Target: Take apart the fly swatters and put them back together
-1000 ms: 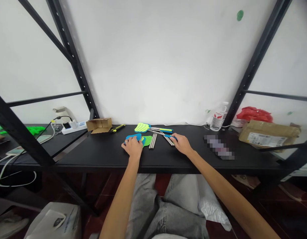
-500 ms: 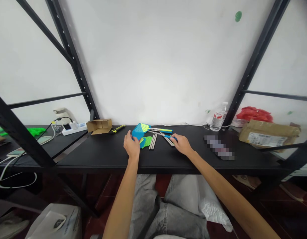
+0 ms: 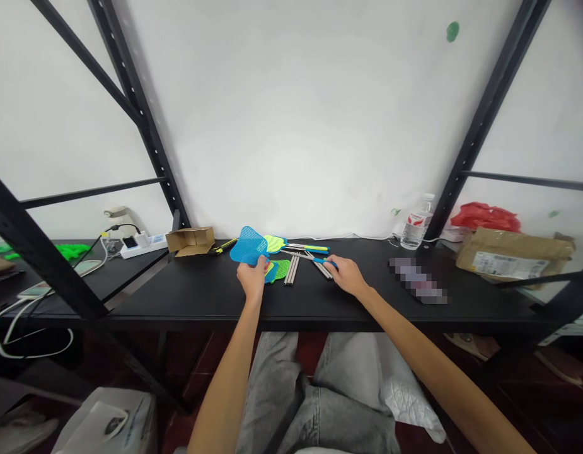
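Note:
My left hand [image 3: 251, 277] grips a blue perforated fly swatter head [image 3: 248, 246] near its neck, raised above the black table. My right hand [image 3: 346, 273] is closed around the blue handle of a thin metal rod [image 3: 302, 255], which points left toward that head. Whether rod and head touch is hard to make out. Below lie a green swatter head [image 3: 282, 270] and another blue one [image 3: 271, 275], partly behind my left hand. Several bare metal rods [image 3: 292, 271] rest beside them. Assembled swatters with a yellow-green head [image 3: 275, 243] and blue-yellow handles [image 3: 319, 249] lie behind.
On the table's left stand an open cardboard box [image 3: 191, 242] and a yellow-black tool [image 3: 222, 246]. To the right are a water bottle [image 3: 416, 224], a blurred item [image 3: 418, 280] and a brown parcel [image 3: 513, 255]. Black metal posts [image 3: 140, 126] frame both sides.
My left hand has shifted its hold on the blue swatter head, which now sits farther left and higher, its broad face showing. My right hand stays nearly still with the rod.

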A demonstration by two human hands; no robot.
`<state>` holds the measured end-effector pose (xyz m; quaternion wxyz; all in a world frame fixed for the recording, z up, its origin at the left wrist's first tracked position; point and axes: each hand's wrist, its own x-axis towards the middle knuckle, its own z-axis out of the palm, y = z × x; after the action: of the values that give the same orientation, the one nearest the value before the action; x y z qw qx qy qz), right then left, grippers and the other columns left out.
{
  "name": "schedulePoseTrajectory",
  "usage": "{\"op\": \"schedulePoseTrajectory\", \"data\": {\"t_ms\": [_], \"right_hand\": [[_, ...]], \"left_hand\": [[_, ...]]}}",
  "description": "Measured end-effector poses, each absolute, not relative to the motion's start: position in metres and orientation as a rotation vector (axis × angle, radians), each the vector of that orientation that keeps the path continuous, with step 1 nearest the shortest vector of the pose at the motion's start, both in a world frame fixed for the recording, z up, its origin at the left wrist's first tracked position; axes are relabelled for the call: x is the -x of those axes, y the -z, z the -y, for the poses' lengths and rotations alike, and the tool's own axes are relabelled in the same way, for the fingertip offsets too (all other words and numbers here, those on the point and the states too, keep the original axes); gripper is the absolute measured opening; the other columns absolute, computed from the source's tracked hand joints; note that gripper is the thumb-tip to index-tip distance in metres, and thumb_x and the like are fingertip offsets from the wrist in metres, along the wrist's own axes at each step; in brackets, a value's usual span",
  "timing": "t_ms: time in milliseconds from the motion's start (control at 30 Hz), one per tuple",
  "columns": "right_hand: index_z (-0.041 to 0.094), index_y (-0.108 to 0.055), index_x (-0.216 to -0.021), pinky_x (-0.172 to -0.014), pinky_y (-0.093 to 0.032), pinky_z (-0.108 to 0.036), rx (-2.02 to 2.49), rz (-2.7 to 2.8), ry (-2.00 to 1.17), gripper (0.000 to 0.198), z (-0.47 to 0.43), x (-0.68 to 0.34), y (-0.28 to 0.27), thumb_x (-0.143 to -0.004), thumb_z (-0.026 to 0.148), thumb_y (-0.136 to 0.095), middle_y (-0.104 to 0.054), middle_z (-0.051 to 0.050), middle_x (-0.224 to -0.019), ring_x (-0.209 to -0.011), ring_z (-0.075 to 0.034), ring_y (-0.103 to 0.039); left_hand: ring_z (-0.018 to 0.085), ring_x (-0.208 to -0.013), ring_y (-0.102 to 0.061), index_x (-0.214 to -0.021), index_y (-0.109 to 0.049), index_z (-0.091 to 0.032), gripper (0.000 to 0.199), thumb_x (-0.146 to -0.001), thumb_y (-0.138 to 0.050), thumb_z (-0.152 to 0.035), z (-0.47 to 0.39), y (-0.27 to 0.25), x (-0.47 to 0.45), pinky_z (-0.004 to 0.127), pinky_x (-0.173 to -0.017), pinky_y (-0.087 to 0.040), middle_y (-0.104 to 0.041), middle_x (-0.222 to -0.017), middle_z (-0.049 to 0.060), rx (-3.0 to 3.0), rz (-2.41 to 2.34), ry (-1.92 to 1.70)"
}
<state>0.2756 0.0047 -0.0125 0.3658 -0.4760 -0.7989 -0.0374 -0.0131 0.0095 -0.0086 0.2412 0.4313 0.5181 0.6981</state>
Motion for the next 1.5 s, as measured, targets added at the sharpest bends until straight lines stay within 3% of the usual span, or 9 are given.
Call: {"op": "schedulePoseTrajectory", "data": {"t_ms": [200, 900, 1367, 1500], "right_hand": [[0.023, -0.065, -0.096, -0.067, -0.038, -0.027, 1.218, 2.066, 0.098, 0.033, -0.0061, -0.2763, 0.0135, -0.102, 0.045, -0.041, -0.071, -0.004, -0.082, -0.074, -0.021, -0.065], [0.023, -0.065, -0.096, -0.066, -0.038, -0.028, 1.168, 2.092, 0.072, 0.035, -0.0044, -0.2765, 0.0119, -0.102, 0.046, -0.039, -0.069, -0.004, -0.079, -0.07, -0.02, -0.062], [0.023, -0.064, -0.094, -0.066, -0.036, -0.028, 1.149, 2.089, 0.06, 0.034, -0.0033, -0.2766, 0.011, -0.102, 0.046, -0.04, -0.07, -0.003, -0.08, -0.069, -0.019, -0.062], [0.023, -0.064, -0.094, -0.066, -0.036, -0.028, 1.137, 2.093, 0.056, 0.033, -0.0039, -0.2769, 0.0114, -0.102, 0.045, -0.041, -0.069, -0.003, -0.079, -0.07, -0.019, -0.062]], "left_hand": [[0.017, -0.063, -0.069, -0.079, -0.069, -0.01, 0.034, -0.062, -0.081, -0.038, -0.0151, 0.0054, 0.0076, 0.027, -0.056, -0.055, -0.075, -0.085, 0.013, -0.87, -1.014, -1.862], [0.013, -0.056, -0.066, -0.078, -0.07, -0.009, 0.042, -0.062, -0.083, -0.045, -0.0101, 0.0036, 0.0032, 0.026, -0.054, -0.054, -0.075, -0.093, 0.016, -0.965, -0.967, -1.722], [0.011, -0.049, -0.059, -0.066, -0.068, -0.01, 0.041, -0.064, -0.08, -0.05, -0.0104, 0.0046, 0.0029, 0.026, -0.052, -0.051, -0.071, -0.072, 0.01, -1.014, -1.03, -1.693], [0.011, -0.049, -0.059, -0.074, -0.069, -0.011, 0.042, -0.065, -0.079, -0.051, -0.0093, 0.0041, 0.002, 0.026, -0.052, -0.051, -0.07, -0.07, 0.007, -1.026, -1.051, -1.676]]}}
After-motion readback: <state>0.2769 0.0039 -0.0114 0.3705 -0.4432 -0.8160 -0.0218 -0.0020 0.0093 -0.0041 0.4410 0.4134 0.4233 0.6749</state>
